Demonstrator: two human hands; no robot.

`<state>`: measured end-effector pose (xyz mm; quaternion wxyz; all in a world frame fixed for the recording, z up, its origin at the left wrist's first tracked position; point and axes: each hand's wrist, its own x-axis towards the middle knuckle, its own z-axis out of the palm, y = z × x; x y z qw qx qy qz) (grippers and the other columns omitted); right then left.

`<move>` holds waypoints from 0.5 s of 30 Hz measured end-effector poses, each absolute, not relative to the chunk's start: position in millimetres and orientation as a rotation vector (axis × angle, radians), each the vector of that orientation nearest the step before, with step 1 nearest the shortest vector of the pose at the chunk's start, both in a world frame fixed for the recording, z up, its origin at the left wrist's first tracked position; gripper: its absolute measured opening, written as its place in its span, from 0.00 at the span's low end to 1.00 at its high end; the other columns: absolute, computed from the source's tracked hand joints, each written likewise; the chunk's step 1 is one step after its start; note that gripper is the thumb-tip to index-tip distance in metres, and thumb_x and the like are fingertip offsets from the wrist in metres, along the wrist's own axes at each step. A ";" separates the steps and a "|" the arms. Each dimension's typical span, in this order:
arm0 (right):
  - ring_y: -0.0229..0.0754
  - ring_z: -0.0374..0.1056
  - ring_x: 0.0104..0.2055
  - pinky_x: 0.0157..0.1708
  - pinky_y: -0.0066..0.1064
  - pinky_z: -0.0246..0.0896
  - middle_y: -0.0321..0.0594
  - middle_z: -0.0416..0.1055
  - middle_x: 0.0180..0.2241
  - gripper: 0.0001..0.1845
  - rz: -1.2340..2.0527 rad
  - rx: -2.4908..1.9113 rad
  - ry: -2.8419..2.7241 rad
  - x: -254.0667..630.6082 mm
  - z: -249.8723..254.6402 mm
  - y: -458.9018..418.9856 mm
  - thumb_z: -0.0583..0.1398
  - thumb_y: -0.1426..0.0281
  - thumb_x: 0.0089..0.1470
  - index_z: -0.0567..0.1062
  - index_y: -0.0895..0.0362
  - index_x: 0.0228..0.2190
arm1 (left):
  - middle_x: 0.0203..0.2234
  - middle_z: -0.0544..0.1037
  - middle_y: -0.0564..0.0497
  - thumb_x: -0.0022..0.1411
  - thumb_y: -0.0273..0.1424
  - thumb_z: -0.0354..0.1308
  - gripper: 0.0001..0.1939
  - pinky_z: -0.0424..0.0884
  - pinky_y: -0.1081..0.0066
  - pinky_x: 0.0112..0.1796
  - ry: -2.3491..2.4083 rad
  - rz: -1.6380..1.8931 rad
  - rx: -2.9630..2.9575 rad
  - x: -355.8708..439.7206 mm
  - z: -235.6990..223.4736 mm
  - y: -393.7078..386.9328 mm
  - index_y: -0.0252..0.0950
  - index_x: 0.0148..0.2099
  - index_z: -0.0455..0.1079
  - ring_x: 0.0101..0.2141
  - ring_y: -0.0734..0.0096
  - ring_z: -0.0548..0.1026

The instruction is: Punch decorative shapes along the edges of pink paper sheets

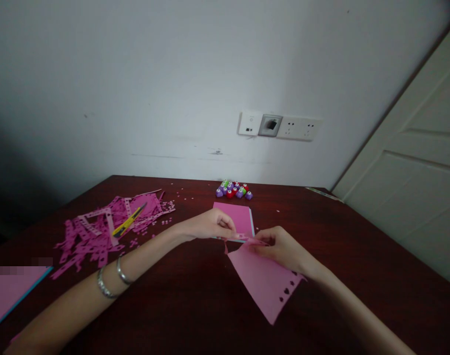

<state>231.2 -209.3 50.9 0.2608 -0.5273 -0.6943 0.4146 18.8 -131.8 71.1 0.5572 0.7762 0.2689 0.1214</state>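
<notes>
My right hand (279,246) pinches a pink paper sheet (264,278) near its upper edge. The sheet hangs tilted, with small punched shapes, a heart among them, along its lower right edge. My left hand (213,224) is closed on a narrow pink paper strip (241,236) at the sheet's top corner; whether the strip is fully apart from the sheet I cannot tell. Just behind the hands lies a stack of pink paper (238,214) with a light blue edge.
Pink paper scraps (106,227) and tiny cut-outs cover the table's left part, with a yellow utility knife (129,221) on top. Several small craft punches (232,190) stand at the back. Another pink stack (14,293) lies at the left edge. Wall sockets (299,128) are behind.
</notes>
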 end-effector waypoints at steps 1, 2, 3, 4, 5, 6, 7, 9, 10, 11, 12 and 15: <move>0.33 0.60 0.21 0.20 0.25 0.52 0.37 0.69 0.21 0.11 1.122 -1.418 -1.885 231.4 51.7 -209.2 0.58 0.66 0.48 0.76 0.61 0.24 | 0.20 0.70 0.53 0.48 0.41 0.62 0.15 0.57 0.75 0.25 0.626 0.275 1.847 18.3 72.8 -133.0 0.32 0.29 0.71 0.22 0.79 0.64; 0.34 0.62 0.22 0.21 0.25 0.54 0.38 0.71 0.23 0.11 1.129 -1.411 -1.889 231.6 52.4 -209.2 0.58 0.66 0.48 0.76 0.61 0.25 | 0.20 0.70 0.53 0.48 0.41 0.61 0.16 0.57 0.75 0.25 0.616 0.264 1.861 17.9 74.3 -134.2 0.32 0.29 0.71 0.22 0.79 0.64; 0.35 0.63 0.24 0.23 0.26 0.55 0.39 0.72 0.24 0.11 1.139 -1.407 -1.894 231.9 52.9 -209.2 0.58 0.66 0.48 0.77 0.61 0.26 | 0.20 0.70 0.53 0.49 0.42 0.61 0.16 0.57 0.75 0.25 0.608 0.252 1.872 17.6 75.6 -135.3 0.32 0.29 0.71 0.22 0.79 0.63; 0.36 0.64 0.25 0.24 0.27 0.57 0.40 0.73 0.25 0.11 1.143 -1.409 -1.902 232.2 53.4 -209.3 0.58 0.66 0.48 0.77 0.61 0.27 | 0.20 0.70 0.54 0.49 0.42 0.60 0.16 0.57 0.75 0.25 0.602 0.237 1.880 17.5 76.4 -136.1 0.32 0.29 0.71 0.22 0.79 0.63; 0.37 0.65 0.25 0.24 0.27 0.57 0.40 0.73 0.26 0.12 1.136 -1.415 -1.913 232.5 53.8 -209.3 0.58 0.65 0.48 0.77 0.61 0.27 | 0.19 0.69 0.54 0.49 0.43 0.60 0.16 0.57 0.75 0.25 0.596 0.222 1.885 17.6 77.0 -136.9 0.32 0.29 0.71 0.22 0.79 0.63; 0.38 0.65 0.26 0.25 0.28 0.58 0.41 0.73 0.26 0.12 1.119 -1.420 -1.928 232.8 54.2 -209.4 0.58 0.65 0.48 0.77 0.61 0.27 | 0.19 0.69 0.54 0.50 0.43 0.60 0.16 0.57 0.75 0.25 0.589 0.210 1.887 17.7 77.2 -137.5 0.32 0.29 0.71 0.22 0.79 0.63; 0.38 0.66 0.26 0.25 0.28 0.58 0.41 0.73 0.26 0.12 1.094 -1.424 -1.944 233.2 54.6 -209.5 0.58 0.66 0.48 0.77 0.61 0.27 | 0.19 0.69 0.54 0.50 0.43 0.60 0.16 0.58 0.75 0.25 0.578 0.204 1.887 17.9 77.2 -138.1 0.32 0.28 0.70 0.22 0.79 0.64; 0.38 0.66 0.27 0.26 0.28 0.58 0.40 0.73 0.26 0.11 1.025 -1.431 -1.976 234.3 54.9 -209.4 0.58 0.67 0.49 0.77 0.60 0.27 | 0.19 0.69 0.54 0.51 0.42 0.59 0.16 0.58 0.75 0.26 0.554 0.206 1.884 17.9 76.5 -139.1 0.32 0.28 0.70 0.22 0.80 0.64; 0.39 0.66 0.27 0.27 0.28 0.58 0.40 0.73 0.26 0.10 0.984 -1.437 -1.990 235.0 55.0 -209.2 0.57 0.68 0.48 0.77 0.60 0.27 | 0.19 0.69 0.55 0.51 0.42 0.59 0.15 0.58 0.75 0.25 0.554 0.208 1.880 17.7 75.9 -139.4 0.32 0.27 0.69 0.22 0.80 0.64; 0.39 0.66 0.28 0.27 0.28 0.58 0.39 0.73 0.26 0.09 0.940 -1.442 -2.002 235.8 54.9 -208.9 0.57 0.69 0.48 0.77 0.60 0.27 | 0.19 0.68 0.55 0.51 0.41 0.59 0.15 0.58 0.75 0.25 0.562 0.207 1.874 17.3 75.2 -139.6 0.33 0.28 0.69 0.21 0.80 0.63; 0.39 0.66 0.28 0.28 0.28 0.58 0.39 0.73 0.26 0.09 0.897 -1.447 -2.013 236.8 54.7 -208.5 0.57 0.69 0.48 0.77 0.59 0.26 | 0.18 0.67 0.56 0.51 0.41 0.59 0.15 0.57 0.76 0.24 0.575 0.206 1.869 16.7 74.3 -139.6 0.33 0.28 0.69 0.20 0.81 0.62; 0.39 0.66 0.28 0.28 0.28 0.58 0.38 0.73 0.25 0.10 0.833 -1.455 -2.015 239.5 54.3 -208.0 0.57 0.68 0.49 0.77 0.59 0.26 | 0.18 0.67 0.56 0.52 0.41 0.58 0.14 0.55 0.76 0.23 0.606 0.239 1.876 15.0 70.8 -138.1 0.33 0.30 0.70 0.20 0.81 0.61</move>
